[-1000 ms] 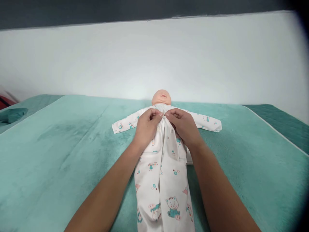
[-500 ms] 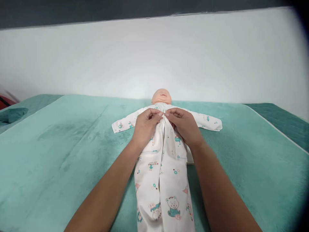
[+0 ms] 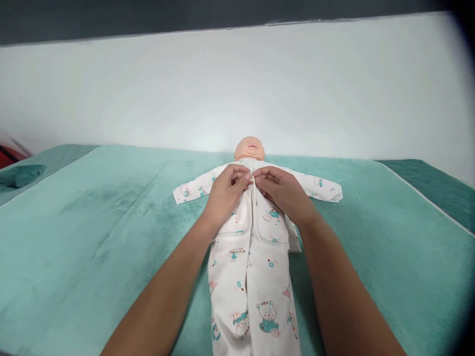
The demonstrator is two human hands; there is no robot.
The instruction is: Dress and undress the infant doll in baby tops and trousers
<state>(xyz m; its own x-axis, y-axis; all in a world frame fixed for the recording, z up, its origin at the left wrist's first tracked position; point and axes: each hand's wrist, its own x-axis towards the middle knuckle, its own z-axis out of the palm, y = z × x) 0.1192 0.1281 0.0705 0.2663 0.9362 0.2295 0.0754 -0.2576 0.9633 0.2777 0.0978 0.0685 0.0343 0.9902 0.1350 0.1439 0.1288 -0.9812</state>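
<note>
A baby doll point(image 3: 250, 148) lies on its back, dressed in a white printed baby shirt point(image 3: 272, 222) with both sleeves spread wide. White printed trousers point(image 3: 237, 296) cover its legs toward me. On the chest, my left hand point(image 3: 228, 193) pinches the left front edge of the shirt beside a small button. My right hand point(image 3: 284, 190) pinches the right front edge opposite, its fingertips almost touching those of the left. The fingers partly hide the button point(image 3: 252, 179). Below them the two front edges hang side by side, with a narrow gap between.
A green plush cover point(image 3: 111, 222) spreads under the doll. Behind it rises a white wall point(image 3: 237, 84) with a dark band on top. Darker green padding point(image 3: 426, 183) shows at the right, and a red object point(image 3: 7, 155) at the far left edge.
My right fingertips have loosened and shifted slightly on the shirt's edge. The right front flap, bunched and folded before, now lies flatter. The doll stays in place.
</note>
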